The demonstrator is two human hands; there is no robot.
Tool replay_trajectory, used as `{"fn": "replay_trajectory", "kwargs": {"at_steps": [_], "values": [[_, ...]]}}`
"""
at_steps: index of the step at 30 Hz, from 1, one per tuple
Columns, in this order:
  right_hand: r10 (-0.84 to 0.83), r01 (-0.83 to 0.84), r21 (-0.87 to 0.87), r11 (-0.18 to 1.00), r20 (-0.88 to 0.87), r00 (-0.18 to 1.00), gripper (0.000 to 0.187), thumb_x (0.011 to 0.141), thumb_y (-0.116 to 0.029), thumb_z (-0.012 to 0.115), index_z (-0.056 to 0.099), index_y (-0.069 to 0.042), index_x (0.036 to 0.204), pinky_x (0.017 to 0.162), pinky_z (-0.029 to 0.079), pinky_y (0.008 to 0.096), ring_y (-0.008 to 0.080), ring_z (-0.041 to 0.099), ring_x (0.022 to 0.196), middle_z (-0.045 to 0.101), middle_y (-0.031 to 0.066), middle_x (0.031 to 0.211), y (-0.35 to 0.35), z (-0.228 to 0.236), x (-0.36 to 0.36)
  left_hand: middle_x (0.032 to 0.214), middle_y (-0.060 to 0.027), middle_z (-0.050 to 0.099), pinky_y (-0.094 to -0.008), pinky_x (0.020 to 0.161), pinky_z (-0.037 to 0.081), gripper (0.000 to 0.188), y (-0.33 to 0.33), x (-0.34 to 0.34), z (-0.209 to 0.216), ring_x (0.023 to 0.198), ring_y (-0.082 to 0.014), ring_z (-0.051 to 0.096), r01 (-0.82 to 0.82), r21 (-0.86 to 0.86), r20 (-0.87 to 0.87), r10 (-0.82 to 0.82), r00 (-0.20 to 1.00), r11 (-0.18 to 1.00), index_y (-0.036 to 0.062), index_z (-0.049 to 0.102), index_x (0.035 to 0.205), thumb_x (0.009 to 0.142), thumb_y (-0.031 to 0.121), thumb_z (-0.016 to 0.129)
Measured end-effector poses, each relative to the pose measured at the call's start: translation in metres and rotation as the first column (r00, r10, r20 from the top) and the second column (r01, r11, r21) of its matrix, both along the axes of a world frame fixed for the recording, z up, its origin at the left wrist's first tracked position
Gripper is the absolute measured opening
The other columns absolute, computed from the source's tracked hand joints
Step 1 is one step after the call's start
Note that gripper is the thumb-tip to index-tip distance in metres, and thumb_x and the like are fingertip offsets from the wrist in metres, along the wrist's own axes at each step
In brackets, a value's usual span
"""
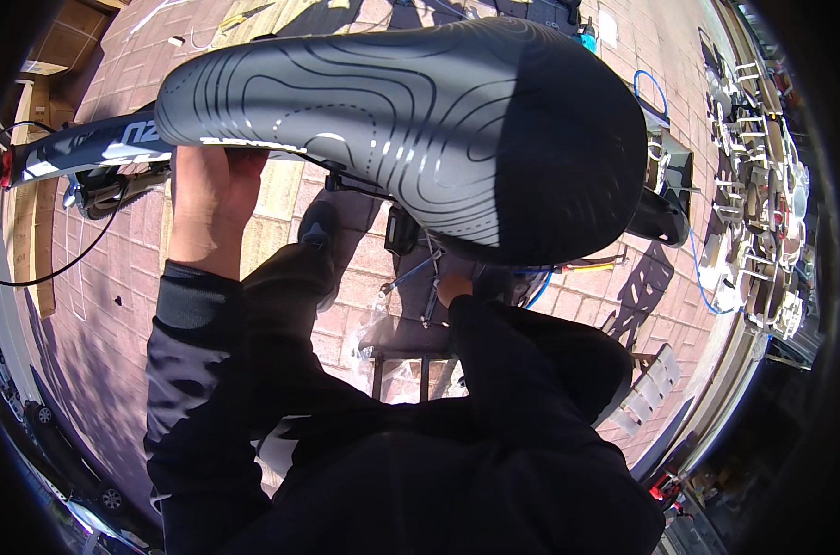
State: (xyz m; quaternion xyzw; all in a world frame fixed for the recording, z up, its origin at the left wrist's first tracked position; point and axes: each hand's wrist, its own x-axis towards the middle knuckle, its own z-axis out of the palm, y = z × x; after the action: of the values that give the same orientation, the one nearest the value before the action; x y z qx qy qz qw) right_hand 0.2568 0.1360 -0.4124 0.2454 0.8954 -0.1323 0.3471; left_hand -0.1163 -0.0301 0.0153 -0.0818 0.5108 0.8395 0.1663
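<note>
A bicycle saddle (364,120), grey and black with wavy contour lines, spans the upper middle of the head view. Its narrow nose points left and its broad rear is at the right. My left hand (212,194) reaches up beneath the nose, beside the dark bicycle frame tube (87,153). Its visible fingers are curled, but the saddle hides their tips and whatever they grip. Lower down, under the rear of the saddle, is my right hand (452,288). Only a small part of that hand shows next to my dark sleeve; its fingers are hidden.
Brick paving (96,268) lies below. A small dark stool or stand (406,338) is between my legs. Black cable (78,273) loops at left near cardboard (45,213). Blue hose (702,277) runs at right, near a row of white parts (758,203).
</note>
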Motion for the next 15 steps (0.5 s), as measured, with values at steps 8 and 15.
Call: {"fn": "replay_trajectory", "kwargs": {"at_steps": [8,15], "values": [[-0.031,0.056,0.090,0.994,-0.253,0.967,0.051,0.104,-0.040,0.043,0.066,-0.004,0.130,0.105,0.048,0.0495,0.0367,0.060,0.127,0.062,0.0223,0.137,-0.002,-0.074,-0.004,0.120,-0.0059,0.070,-0.0376,0.092,0.057,0.034,-0.019,-0.001,-0.016,0.107,-0.0201,0.068,0.135,0.072,-0.099,-0.128,0.987,0.988,0.0079,0.064,0.124,0.101,0.034,0.062],[-0.139,0.150,-0.112,0.982,0.100,0.985,0.049,0.102,-0.034,0.044,0.061,-0.003,0.137,0.110,0.045,0.0476,0.0350,0.055,0.134,0.054,0.0211,0.147,-0.016,-0.093,-0.005,0.129,-0.0088,0.067,-0.0420,0.102,0.053,0.051,-0.018,-0.002,-0.022,0.119,-0.0255,0.064,0.086,0.036,-0.092,-0.083,0.992,0.996,0.0071,0.062,0.130,0.099,0.046,0.064]]}}
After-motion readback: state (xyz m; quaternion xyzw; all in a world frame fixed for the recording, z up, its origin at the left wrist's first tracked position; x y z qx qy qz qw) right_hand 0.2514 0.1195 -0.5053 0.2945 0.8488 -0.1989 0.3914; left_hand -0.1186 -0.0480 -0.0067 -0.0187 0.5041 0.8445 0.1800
